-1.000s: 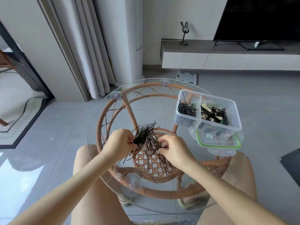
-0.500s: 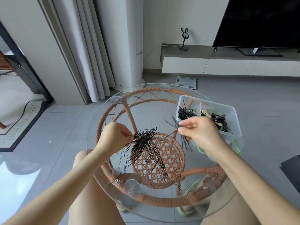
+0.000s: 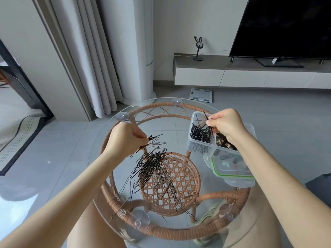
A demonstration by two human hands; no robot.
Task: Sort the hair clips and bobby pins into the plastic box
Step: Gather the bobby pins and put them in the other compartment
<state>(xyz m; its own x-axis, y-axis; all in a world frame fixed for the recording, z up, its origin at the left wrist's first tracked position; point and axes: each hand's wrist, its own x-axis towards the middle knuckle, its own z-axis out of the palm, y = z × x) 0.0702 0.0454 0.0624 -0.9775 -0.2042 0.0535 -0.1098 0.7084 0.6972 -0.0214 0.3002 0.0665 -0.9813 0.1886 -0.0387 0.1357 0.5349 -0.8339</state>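
Observation:
A heap of black bobby pins [image 3: 154, 169] lies on the round glass table [image 3: 100, 158]. My left hand [image 3: 125, 138] pinches a few pins at the heap's upper left edge. My right hand [image 3: 225, 124] hovers over the clear plastic box [image 3: 192, 142], pinching a small bunch of bobby pins above its left compartment, where more bobby pins [image 3: 200, 135] lie. Hair clips [image 3: 225, 144] fill the right compartment, partly hidden by my right wrist.
The box's green-rimmed lid [image 3: 231, 171] lies under the box at the table's right. A rattan frame [image 3: 172, 231] shows beneath the glass. Curtains [image 3: 89, 56], a TV stand [image 3: 250, 76] and a floor scale [image 3: 201, 94] are beyond the table.
My right hand left the heap and carried a bunch of bobby pins right and away, over the box's left compartment. My left hand stayed at the heap, still pinching pins.

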